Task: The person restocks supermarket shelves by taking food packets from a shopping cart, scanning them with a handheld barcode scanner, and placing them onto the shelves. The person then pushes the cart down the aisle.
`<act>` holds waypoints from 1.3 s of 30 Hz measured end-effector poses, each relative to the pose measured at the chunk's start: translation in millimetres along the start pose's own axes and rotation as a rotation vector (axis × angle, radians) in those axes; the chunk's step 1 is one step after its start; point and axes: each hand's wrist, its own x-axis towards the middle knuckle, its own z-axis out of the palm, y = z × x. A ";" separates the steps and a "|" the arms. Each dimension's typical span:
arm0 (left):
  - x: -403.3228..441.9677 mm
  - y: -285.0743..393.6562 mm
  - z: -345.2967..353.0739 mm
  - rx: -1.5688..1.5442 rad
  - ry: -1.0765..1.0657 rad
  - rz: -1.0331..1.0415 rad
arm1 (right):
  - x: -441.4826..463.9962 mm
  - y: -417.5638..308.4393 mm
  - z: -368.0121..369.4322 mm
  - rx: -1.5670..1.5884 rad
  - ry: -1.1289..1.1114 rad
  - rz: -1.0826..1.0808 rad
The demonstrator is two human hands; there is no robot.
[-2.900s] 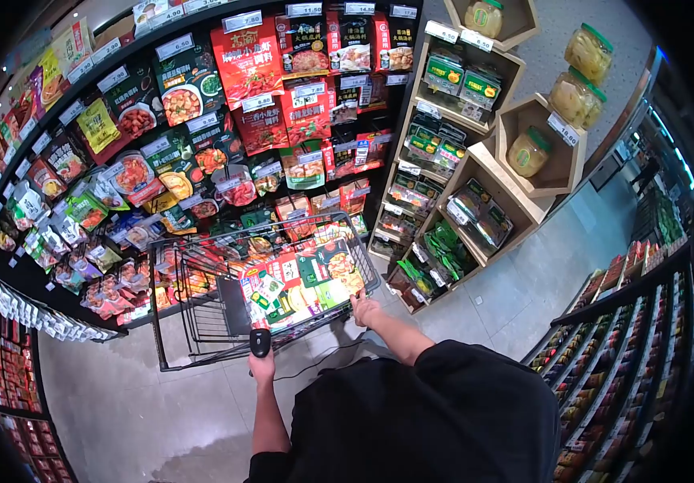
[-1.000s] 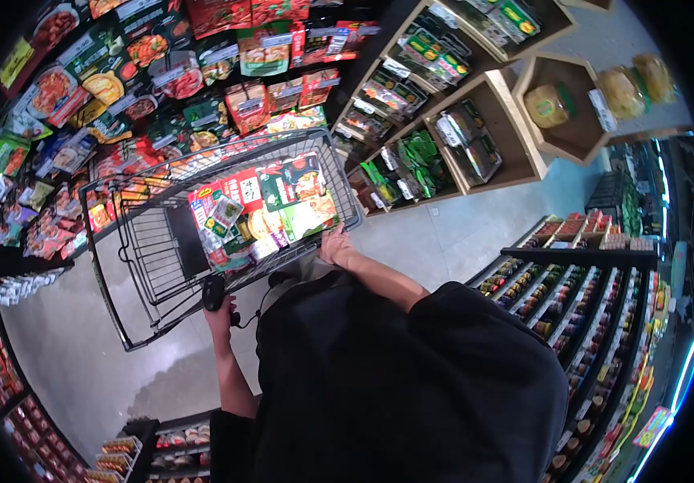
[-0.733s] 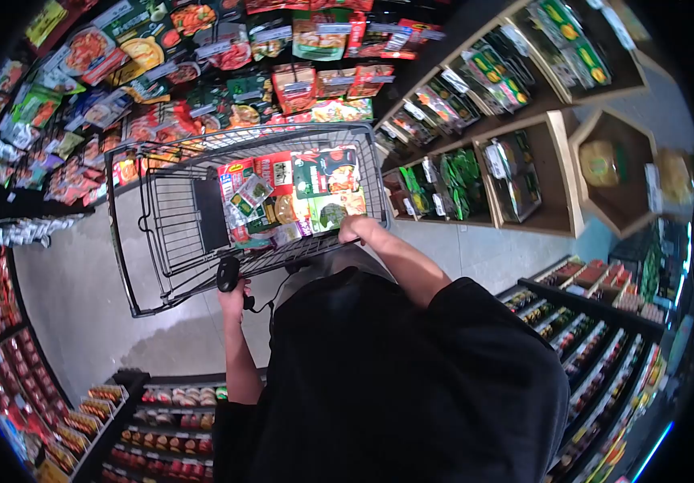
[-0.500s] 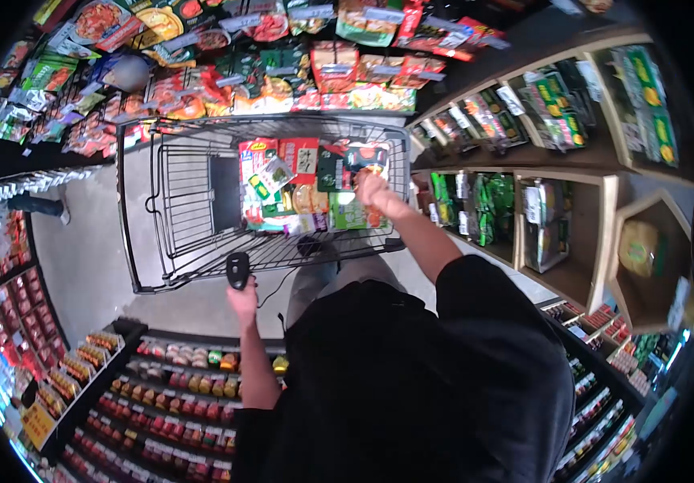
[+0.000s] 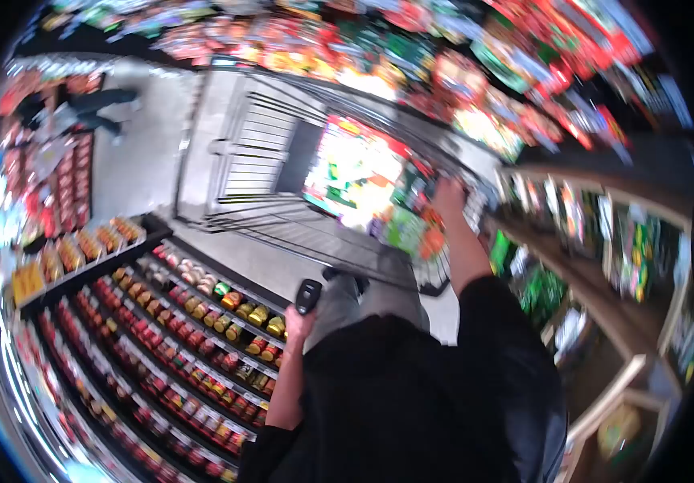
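My left hand (image 5: pixel 300 322) is wrapped round a black handheld scanner (image 5: pixel 308 296), held upright beside the near side of a wire shopping cart (image 5: pixel 242 217). Inside the cart lie bright food packages (image 5: pixel 355 173), partly washed out by glare. My right hand (image 5: pixel 448 196) is at the right end of the cart, over a dark package (image 5: pixel 415 183). Its fingers look curled, but blur hides what they hold, if anything.
Hanging food packets (image 5: pixel 451 72) line the far side. Wooden shelving (image 5: pixel 596 306) with green packets stands at right. Shelves of jars (image 5: pixel 186 338) fill the lower left. Another person (image 5: pixel 101 105) is at the upper left.
The view has swung round, so the cart and both hands appear further right and the cart is tilted. My right hand has moved from the cart's near rim to over the packages.
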 end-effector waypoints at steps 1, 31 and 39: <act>-5.1 11.4 -1.4 0.019 -0.021 0.071 | -1.8 -3.2 -7.8 -0.064 0.025 -0.069; 58.5 163.9 -74.4 -0.875 -0.359 0.433 | -125.8 -145.1 -179.7 1.319 -0.438 -0.096; 13.3 200.8 -197.5 -1.384 -0.693 0.549 | -230.2 -273.0 -285.9 1.825 -0.371 -0.410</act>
